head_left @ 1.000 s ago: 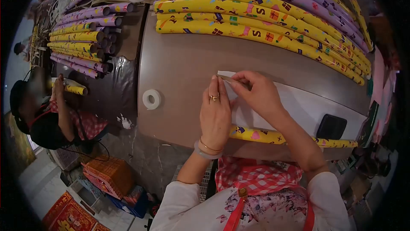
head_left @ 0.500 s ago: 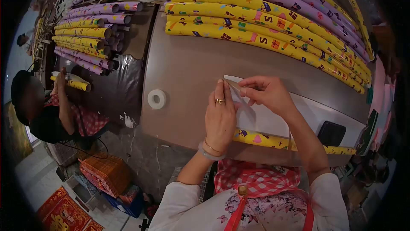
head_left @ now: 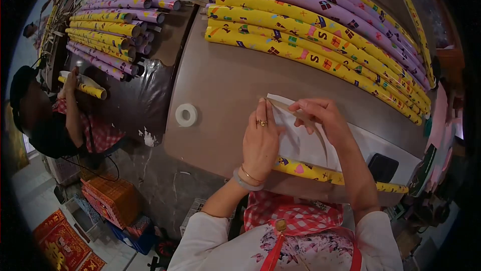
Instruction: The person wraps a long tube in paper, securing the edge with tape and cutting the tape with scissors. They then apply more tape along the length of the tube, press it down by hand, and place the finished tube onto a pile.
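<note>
My left hand (head_left: 260, 138) lies flat on the left end of a white paper sheet (head_left: 300, 143) on the brown table, fingers pressing its corner. My right hand (head_left: 320, 115) pinches a thin tan strip (head_left: 288, 108) that runs from the sheet's top left corner and lifts away from the paper. A half-rolled yellow patterned wrapping roll (head_left: 320, 172) lies along the sheet's near edge, by my apron.
Several yellow and purple wrapping rolls (head_left: 320, 30) lie across the far side of the table (head_left: 220, 80). A white tape roll (head_left: 186, 114) sits to the left. A black object (head_left: 383, 167) rests at right. Another person (head_left: 55, 120) handles a roll at the stacked left table.
My right hand has pulled the tan strip farther to the right, away from the corner, while my left hand stayed pressed on the sheet. The view shifted slightly.
</note>
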`<state>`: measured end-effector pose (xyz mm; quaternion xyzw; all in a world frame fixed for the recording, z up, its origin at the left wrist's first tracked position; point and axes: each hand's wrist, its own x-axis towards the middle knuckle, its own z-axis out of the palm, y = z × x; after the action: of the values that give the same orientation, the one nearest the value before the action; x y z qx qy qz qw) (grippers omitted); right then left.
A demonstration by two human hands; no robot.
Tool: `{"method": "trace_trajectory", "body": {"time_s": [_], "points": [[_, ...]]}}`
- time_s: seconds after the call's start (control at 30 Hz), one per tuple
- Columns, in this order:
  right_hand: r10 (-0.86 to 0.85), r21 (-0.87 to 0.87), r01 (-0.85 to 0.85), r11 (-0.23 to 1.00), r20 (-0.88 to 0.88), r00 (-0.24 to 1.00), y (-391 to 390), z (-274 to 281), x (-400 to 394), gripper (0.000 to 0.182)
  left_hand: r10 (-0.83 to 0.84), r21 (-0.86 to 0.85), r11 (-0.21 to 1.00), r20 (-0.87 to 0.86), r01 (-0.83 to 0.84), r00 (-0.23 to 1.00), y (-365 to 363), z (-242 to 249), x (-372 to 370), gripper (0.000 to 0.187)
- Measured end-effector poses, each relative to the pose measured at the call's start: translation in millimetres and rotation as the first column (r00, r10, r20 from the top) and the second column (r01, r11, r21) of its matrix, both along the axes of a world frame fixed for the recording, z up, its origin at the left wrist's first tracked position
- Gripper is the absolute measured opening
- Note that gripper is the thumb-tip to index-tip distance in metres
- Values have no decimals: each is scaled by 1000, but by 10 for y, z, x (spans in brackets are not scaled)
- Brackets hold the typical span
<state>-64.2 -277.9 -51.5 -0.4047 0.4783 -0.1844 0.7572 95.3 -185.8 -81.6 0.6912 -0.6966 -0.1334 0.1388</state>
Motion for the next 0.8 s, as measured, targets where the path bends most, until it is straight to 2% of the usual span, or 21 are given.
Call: {"method": "trace_trajectory", "body": {"time_s": [0.07, 0.13, 0.27, 0.33, 0.47, 0.53, 0.57, 0.63, 0.67, 0.73, 0.8], "points": [[17, 5, -17, 1000, 8, 1000, -14, -38, -51, 38, 5, 4, 1000, -3, -5, 1000, 0, 2, -2, 67], [18, 44, -23, 999, 114, 993, -27, -98, -95, 39, 2, -3, 1000, 8, -2, 1000, 0, 12, 2, 68], [-5, 87, -8, 996, 150, 989, -79, -44, -146, 39, -5, 9, 1000, 37, 5, 999, -2, 16, 4, 69], [-9, 158, -51, 986, 358, 934, -151, -43, -274, 40, 1, -4, 1000, 10, -1, 1000, -2, 11, 9, 67], [27, 209, -135, 969, 449, 893, -135, 20, -355, 34, 26, 2, 1000, -44, -25, 999, -3, -5, 1, 65], [169, 132, -187, 974, 134, 976, -69, 180, -326, 26, 24, 5, 1000, -45, -24, 999, -13, 5, 2, 66], [167, 135, -185, 973, 133, 977, -48, 229, -333, 26, 22, 3, 1000, -42, -22, 999, -16, 10, 5, 66], [128, 70, -126, 989, -18, 992, -8, 319, -353, 24, 17, 8, 1000, -43, -16, 999, -9, 8, 11, 67], [124, 71, -123, 990, -21, 992, 2, 376, -377, 24, 14, 10, 1000, -43, -13, 999, -9, 5, 13, 68], [57, 28, -52, 998, -218, 974, 26, 460, -440, 25, 10, 24, 1000, -43, -9, 999, -11, 1, 13, 68], [-4, -29, -4, 1000, -290, 957, 89, 462, -489, 25, 4, 39, 999, -44, -2, 999, -13, -8, 22, 68]]}}
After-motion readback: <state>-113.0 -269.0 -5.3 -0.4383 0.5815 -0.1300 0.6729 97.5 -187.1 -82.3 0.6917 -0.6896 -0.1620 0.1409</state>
